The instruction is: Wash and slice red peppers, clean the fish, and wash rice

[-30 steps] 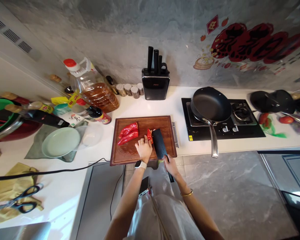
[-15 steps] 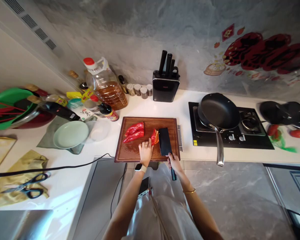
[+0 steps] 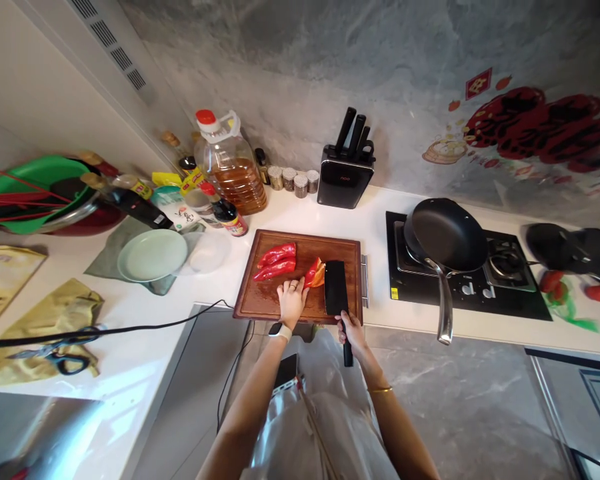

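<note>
My left hand [image 3: 292,300] is bent over a cut red pepper [image 3: 314,274], its fingertips pressing the piece against the wooden cutting board [image 3: 260,303]. The pepper's orange inner side faces right. In my right hand [image 3: 351,328] is the handle of a black cleaver [image 3: 336,287]. Its broad blade stands over the board, right beside the pepper's cut end; I cannot tell whether they touch. Two long red pepper pieces [image 3: 276,261] lie side by side on the left half of the board.
A knife block [image 3: 346,179] and small spice jars [image 3: 301,186] stand behind the board. To the right, a frying pan [image 3: 447,233] sits on the gas stove [image 3: 405,293]. On the left are a pale green plate [image 3: 153,255], an oil jug [image 3: 237,177], bottles, scissors and a cable [image 3: 180,325].
The camera view has tilted and shifted, so the scene sits differently in the picture. More of the pepper's orange inside shows beside the blade. Both hands keep their grips.
</note>
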Demonstrator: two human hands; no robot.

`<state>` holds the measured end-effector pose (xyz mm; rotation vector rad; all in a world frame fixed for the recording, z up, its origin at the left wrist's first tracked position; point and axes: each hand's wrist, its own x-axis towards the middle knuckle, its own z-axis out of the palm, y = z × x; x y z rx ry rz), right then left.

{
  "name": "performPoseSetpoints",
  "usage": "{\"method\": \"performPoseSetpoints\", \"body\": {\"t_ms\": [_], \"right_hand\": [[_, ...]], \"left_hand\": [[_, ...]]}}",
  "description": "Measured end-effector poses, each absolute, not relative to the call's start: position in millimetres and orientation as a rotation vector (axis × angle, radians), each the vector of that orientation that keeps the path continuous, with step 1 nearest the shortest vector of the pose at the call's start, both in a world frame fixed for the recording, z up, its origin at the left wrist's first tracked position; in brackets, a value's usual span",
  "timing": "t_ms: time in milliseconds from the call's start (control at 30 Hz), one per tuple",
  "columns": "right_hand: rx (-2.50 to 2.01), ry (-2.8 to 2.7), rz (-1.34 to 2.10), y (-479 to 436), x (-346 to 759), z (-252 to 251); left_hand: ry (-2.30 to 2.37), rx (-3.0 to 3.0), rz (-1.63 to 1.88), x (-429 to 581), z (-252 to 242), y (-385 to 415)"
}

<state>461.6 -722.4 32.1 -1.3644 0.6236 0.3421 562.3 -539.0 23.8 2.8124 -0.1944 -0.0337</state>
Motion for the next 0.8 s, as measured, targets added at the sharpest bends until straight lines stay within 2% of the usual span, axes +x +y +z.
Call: {"method": "performPoseSetpoints", "body": {"t_ms": [167,333,500,667,800], "right_hand": [[-1.377,0.465,0.213,-729.2,445.5,75.2],[-2.016,0.325,0.120,-739.5,455.2,97.9],[-2.486,0.203,0.105,-728.0,468.7,73.1],[-2.583,0.246,0.238,-707.2,457.9,33.3],[-2.543,0.213,0.131,-705.4,454.8,36.6]], "left_hand": [[-0.231,2.784,0.003,568.9,27.5,-543.5],[0.003,2.679,0.091,563.2,27.4,-535.2],[0.270,2.534,0.207,534.7,31.7,-504.4],[0.271,2.420,0.260,504.5,40.0,-484.8],[0.249,2.376,0.266,484.4,41.6,-479.4]]}}
